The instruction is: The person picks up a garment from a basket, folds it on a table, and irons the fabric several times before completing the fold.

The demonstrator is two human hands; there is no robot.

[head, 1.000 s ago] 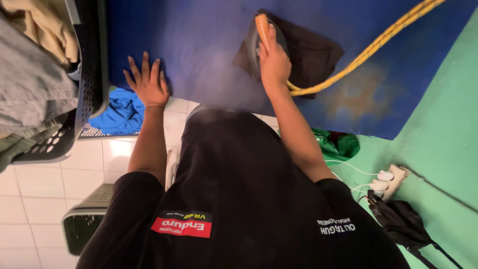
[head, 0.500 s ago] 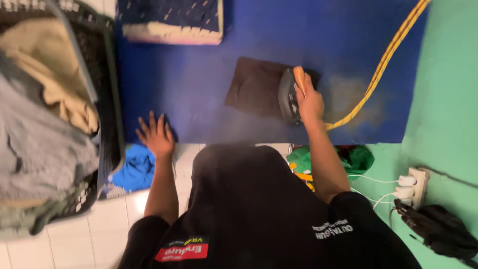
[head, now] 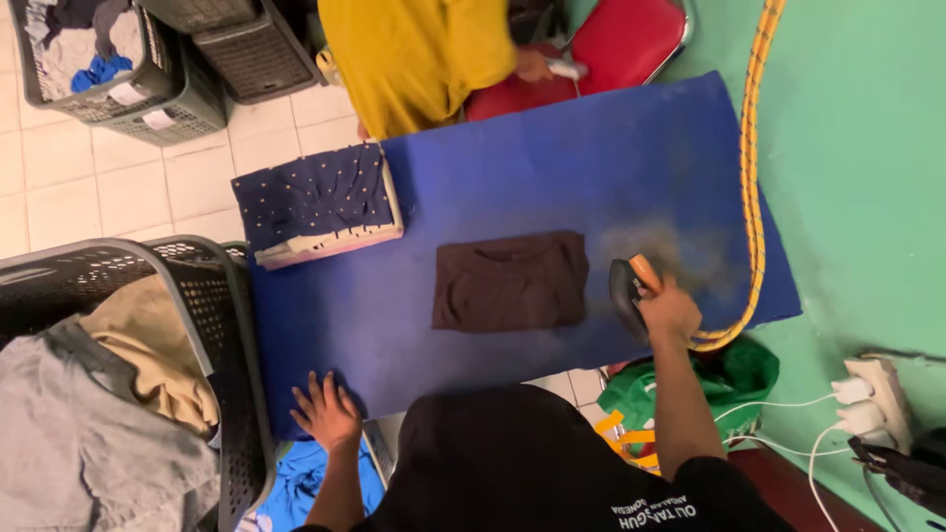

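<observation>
Fingers: our R hand wrapped round iron handle nr board's right edge | L hand splayed flat, holding nothing, on near edge | folded dark shirt mid-board.

- Blue board: open cloth lies left and behind the folded dark garment.
- Folded stack blocks the far-left corner.
- Iron and yellow cord crowd the right end.
- Basket flanks the near-left edge.
</observation>
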